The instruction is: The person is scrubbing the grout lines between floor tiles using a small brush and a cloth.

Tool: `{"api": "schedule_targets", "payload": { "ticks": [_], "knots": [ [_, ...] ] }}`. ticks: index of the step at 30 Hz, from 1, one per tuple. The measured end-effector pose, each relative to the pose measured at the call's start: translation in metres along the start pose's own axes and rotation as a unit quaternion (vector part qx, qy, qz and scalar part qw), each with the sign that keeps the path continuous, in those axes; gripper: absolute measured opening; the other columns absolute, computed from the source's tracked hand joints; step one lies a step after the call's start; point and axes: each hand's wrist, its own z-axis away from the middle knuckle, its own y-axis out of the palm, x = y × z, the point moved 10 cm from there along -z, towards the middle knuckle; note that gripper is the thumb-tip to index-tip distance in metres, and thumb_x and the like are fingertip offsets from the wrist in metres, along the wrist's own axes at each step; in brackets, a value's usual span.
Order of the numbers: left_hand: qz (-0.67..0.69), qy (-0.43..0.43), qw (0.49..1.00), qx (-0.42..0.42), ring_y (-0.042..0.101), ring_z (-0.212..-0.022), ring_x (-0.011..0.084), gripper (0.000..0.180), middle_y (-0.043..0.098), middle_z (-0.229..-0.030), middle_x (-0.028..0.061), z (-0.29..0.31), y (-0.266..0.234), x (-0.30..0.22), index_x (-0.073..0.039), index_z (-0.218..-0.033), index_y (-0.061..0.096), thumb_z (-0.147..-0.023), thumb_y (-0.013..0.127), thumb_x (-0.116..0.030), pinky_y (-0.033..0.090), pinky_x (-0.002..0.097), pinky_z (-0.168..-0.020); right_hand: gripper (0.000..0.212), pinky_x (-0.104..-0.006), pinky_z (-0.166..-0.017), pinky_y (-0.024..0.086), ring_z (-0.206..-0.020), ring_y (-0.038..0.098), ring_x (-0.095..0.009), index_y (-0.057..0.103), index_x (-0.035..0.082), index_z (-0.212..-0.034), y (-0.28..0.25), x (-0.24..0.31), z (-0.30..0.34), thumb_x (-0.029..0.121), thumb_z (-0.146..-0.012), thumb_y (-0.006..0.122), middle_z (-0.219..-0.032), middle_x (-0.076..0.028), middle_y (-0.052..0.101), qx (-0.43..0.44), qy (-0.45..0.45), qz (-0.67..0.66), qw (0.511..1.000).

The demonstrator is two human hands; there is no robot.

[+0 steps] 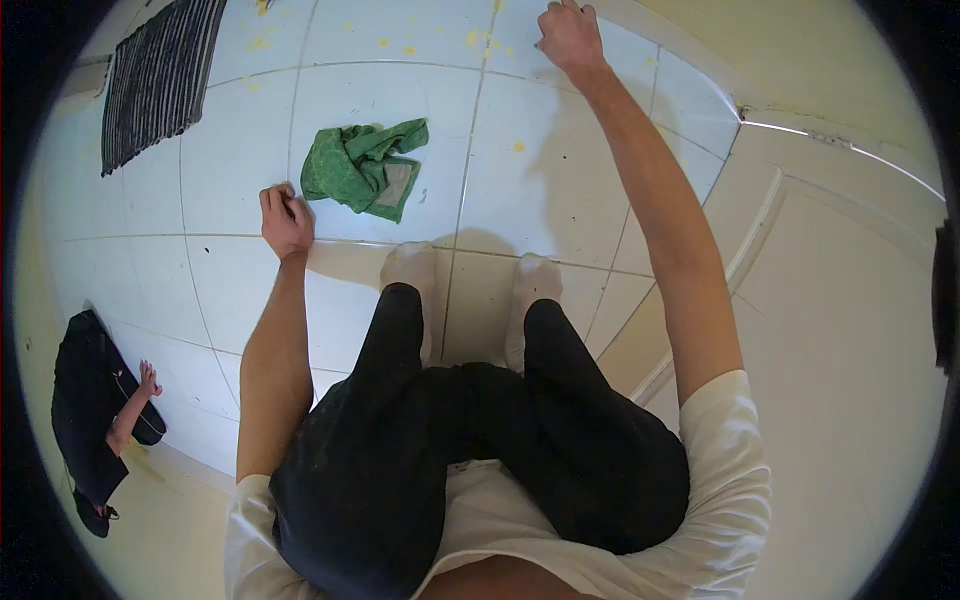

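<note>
My left hand (287,222) rests on the white tiled floor (390,95), its fingers curled into a loose fist with nothing showing in it. Just to its right lies a crumpled green cloth (345,165) with a pale grey patch at one corner; the hand is not gripping it. Stretched far ahead, my right hand (571,38) is at the upper edge of the view, low over the tiles near the wall. Its fingers are bent together, and whatever they may hold is hidden. Small yellow bits (472,38) are scattered on the tiles to its left.
A dark striped mat (160,80) lies at the far left. Beside the left wall is another person in black (95,410), one hand (149,380) spread near the floor. A white door (840,330) stands at the right. My feet (408,268) are on the tiles between my arms.
</note>
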Motion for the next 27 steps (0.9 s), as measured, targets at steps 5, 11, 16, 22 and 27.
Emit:
{"api": "schedule_targets", "payload": {
  "ticks": [5,11,16,22,27],
  "knots": [
    [0.006,0.013,1.0,-0.018,0.062,-0.082,0.0279,0.009,0.054,-0.1,0.0065,-0.002,-0.001,-0.007,-0.009,-0.098,0.055,-0.091,0.049,-0.011,0.052,0.0404,-0.07,0.018,-0.0477,-0.095,0.046,-0.109,0.06,-0.029,0.075,0.008,-0.087,0.012,-0.005,-0.002,0.018,-0.072,0.076,-0.096,-0.011,0.07,-0.024,0.016,0.037,0.999],
    [-0.003,0.018,1.0,-0.016,0.062,-0.082,0.0279,0.007,0.054,-0.1,0.0062,0.0,-0.003,-0.004,-0.009,-0.096,0.055,-0.092,0.05,-0.011,0.053,0.0405,-0.07,0.019,-0.0483,-0.092,0.047,-0.109,0.06,-0.029,0.074,0.008,-0.086,0.018,-0.003,-0.003,0.02,-0.071,0.077,-0.095,-0.011,0.071,0.019,0.014,0.032,0.999],
    [0.002,0.01,1.0,-0.013,0.062,-0.082,0.0283,0.007,0.055,-0.1,0.0064,-0.001,-0.001,-0.006,-0.008,-0.097,0.055,-0.092,0.05,-0.01,0.053,0.0404,-0.071,0.023,-0.0474,-0.089,0.048,-0.112,0.06,-0.029,0.074,0.009,-0.086,0.016,-0.015,0.003,0.025,-0.07,0.08,-0.097,-0.01,0.071,0.014,0.023,0.036,0.999],
    [0.008,0.003,1.0,-0.004,0.062,-0.085,0.0297,0.01,0.055,-0.102,0.0076,-0.001,0.001,-0.002,-0.008,-0.098,0.055,-0.091,0.049,-0.012,0.053,0.0418,-0.073,0.028,-0.0478,-0.088,0.047,-0.113,0.059,-0.029,0.075,0.009,-0.086,0.016,-0.015,0.003,0.03,-0.07,0.083,-0.101,-0.011,0.071,0.05,0.021,0.034,0.998],
    [0.008,0.001,1.0,-0.001,0.062,-0.085,0.0289,0.011,0.054,-0.102,0.0076,-0.001,0.001,-0.001,-0.008,-0.098,0.055,-0.092,0.048,-0.012,0.052,0.0415,-0.073,0.027,-0.0478,-0.088,0.046,-0.113,0.059,-0.029,0.075,0.008,-0.083,0.016,-0.015,0.005,0.028,-0.069,0.083,-0.101,-0.011,0.071,0.076,0.04,0.028,0.996]
  ]
}}
